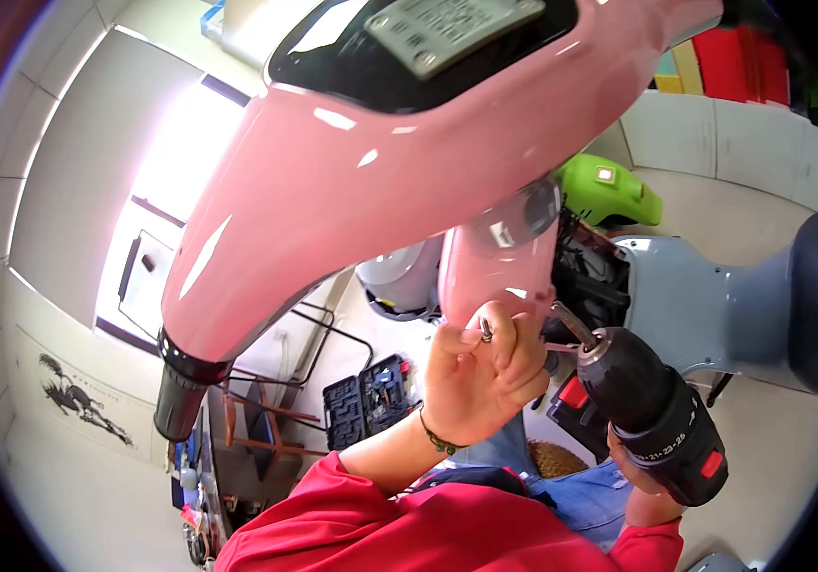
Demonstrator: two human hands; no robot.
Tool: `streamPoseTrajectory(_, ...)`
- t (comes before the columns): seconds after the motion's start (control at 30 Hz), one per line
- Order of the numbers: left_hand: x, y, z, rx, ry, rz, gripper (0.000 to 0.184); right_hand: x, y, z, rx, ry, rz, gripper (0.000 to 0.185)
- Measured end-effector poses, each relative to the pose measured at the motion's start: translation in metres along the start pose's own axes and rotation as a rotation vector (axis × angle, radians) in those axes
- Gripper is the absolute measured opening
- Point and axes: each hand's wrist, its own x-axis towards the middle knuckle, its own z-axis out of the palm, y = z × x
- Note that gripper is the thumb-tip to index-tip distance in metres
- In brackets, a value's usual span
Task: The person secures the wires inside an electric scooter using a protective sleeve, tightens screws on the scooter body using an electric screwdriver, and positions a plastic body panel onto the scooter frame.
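Observation:
My left hand (485,377), with a bracelet at its wrist, is raised and closed, pinching a small metal screw (486,330) between thumb and finger. My right hand (633,467) grips a black cordless drill (652,410) from below, much of that hand hidden behind the tool. The drill's metal bit (575,325) points up and left, close to the lower pink panel (495,276) of a scooter. Above both hands spans the glossy pink handlebar cover (399,181), with a black grip (185,386) at its left end.
An open black tool case (368,400) lies on the floor. A grey scooter body (685,305) stands at the right, near a green shell part (609,191). Behind the tool case is a black metal-framed rack (333,329). A cluttered bench (209,486) runs along the lower left.

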Motion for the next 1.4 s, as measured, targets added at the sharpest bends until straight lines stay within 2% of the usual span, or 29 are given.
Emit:
streamPoseTrajectory(0.17, -0.024, 0.014, -0.020, 0.027, -0.009, -0.028, 0.024, -0.008, 0.011, 0.043, -0.029, -0.035, 0.050, 0.044)
streamPoseTrajectory(0.2, -0.028, 0.014, -0.019, 0.024, -0.012, -0.024, 0.024, 0.005, 0.009, 0.041, -0.022, -0.083, -0.212, 0.050)
streamPoseTrajectory(0.27, -0.038, 0.014, -0.015, -0.107, 0.273, -0.041, 0.021, 0.010, 0.003, 0.055, 0.153, -0.002, -0.380, 0.049)
streamPoseTrajectory(0.33, -0.046, 0.012, -0.018, -0.063, 0.286, -0.059, 0.027, 0.017, -0.003, 0.067, 0.211, -0.010, -0.570, 0.044)
streamPoseTrajectory(0.4, -0.054, 0.011, -0.028, 0.077, 0.290, -0.041, 0.039, 0.015, -0.001, 0.079, 0.173, -0.091, -0.609, 0.036)
streamPoseTrajectory(0.43, -0.058, 0.013, -0.031, 0.075, 0.283, -0.041, 0.039, 0.015, 0.000, 0.084, 0.155, -0.132, -0.628, 0.032)
streamPoseTrajectory(0.53, -0.066, 0.021, -0.035, 0.251, 0.238, 0.008, 0.040, 0.004, 0.011, 0.104, 0.139, -0.242, -0.551, 0.040)
streamPoseTrajectory(0.57, -0.070, 0.022, -0.037, 0.273, 0.260, 0.032, 0.040, -0.002, 0.021, 0.114, -0.052, -0.185, -0.719, 0.046)
streamPoseTrajectory(0.63, -0.074, 0.031, -0.036, 0.599, 0.233, 0.071, 0.039, -0.004, 0.015, 0.116, -0.260, -0.130, -0.868, 0.051)
streamPoseTrajectory(0.67, -0.077, 0.037, -0.043, 0.757, 0.141, 0.119, 0.038, -0.001, 0.012, 0.115, 0.010, -0.507, -0.458, 0.055)
streamPoseTrajectory(0.73, -0.086, 0.043, -0.050, 0.810, 0.084, 0.161, 0.042, -0.009, -0.008, 0.120, 0.600, -0.704, -0.011, 0.053)
streamPoseTrajectory(0.77, -0.089, 0.046, -0.053, 0.792, 0.058, 0.169, 0.043, -0.013, -0.018, 0.122, 0.862, -0.716, 0.233, 0.052)
streamPoseTrajectory(0.8, -0.090, 0.048, -0.052, 0.768, 0.050, 0.181, 0.049, -0.013, -0.020, 0.134, 0.547, -0.535, -0.162, 0.051)
streamPoseTrajectory(0.9, -0.098, 0.057, -0.053, 0.680, 0.004, 0.150, 0.054, -0.018, -0.036, 0.150, 0.216, -0.291, -0.483, 0.049)
streamPoseTrajectory(0.97, -0.103, 0.061, -0.059, 0.740, 0.016, 0.112, 0.054, -0.023, -0.040, 0.164, 0.424, -0.316, -0.413, 0.043)
streamPoseTrajectory(1.03, -0.108, 0.061, -0.067, 0.626, 0.038, 0.128, 0.050, -0.021, -0.052, 0.171, 0.687, -0.347, -0.316, 0.034)
streamPoseTrajectory(1.07, -0.110, 0.059, -0.066, 0.558, 0.107, 0.135, 0.046, -0.019, -0.056, 0.174, 0.956, -0.448, -0.190, 0.026)
streamPoseTrajectory(1.17, -0.102, 0.051, -0.060, 0.459, 0.225, 0.207, 0.035, -0.013, -0.064, 0.179, 1.333, -0.558, -0.079, 0.043)
streamPoseTrajectory(1.2, -0.104, 0.052, -0.072, 0.374, 0.152, 0.189, 0.045, -0.011, -0.061, 0.182, 1.710, -0.586, 0.489, 0.044)
streamPoseTrajectory(1.27, -0.111, 0.059, -0.090, 0.336, 0.268, 0.139, 0.039, -0.001, -0.060, 0.192, 2.046, -0.636, 1.082, 0.046)
streamPoseTrajectory(1.3, -0.104, 0.058, -0.076, 0.225, 0.262, 0.172, 0.037, 0.004, -0.061, 0.195, 1.937, -0.677, 0.344, 0.046)
streamPoseTrajectory(1.37, -0.133, 0.093, -0.121, -0.162, 0.295, -0.129, 0.019, 0.012, -0.065, 0.191, 1.709, -0.632, -0.342, 0.046)
streamPoseTrajectory(1.4, -0.138, 0.100, -0.127, -0.124, 0.308, -0.128, 0.018, 0.018, -0.069, 0.187, 1.781, -0.639, -0.361, 0.045)
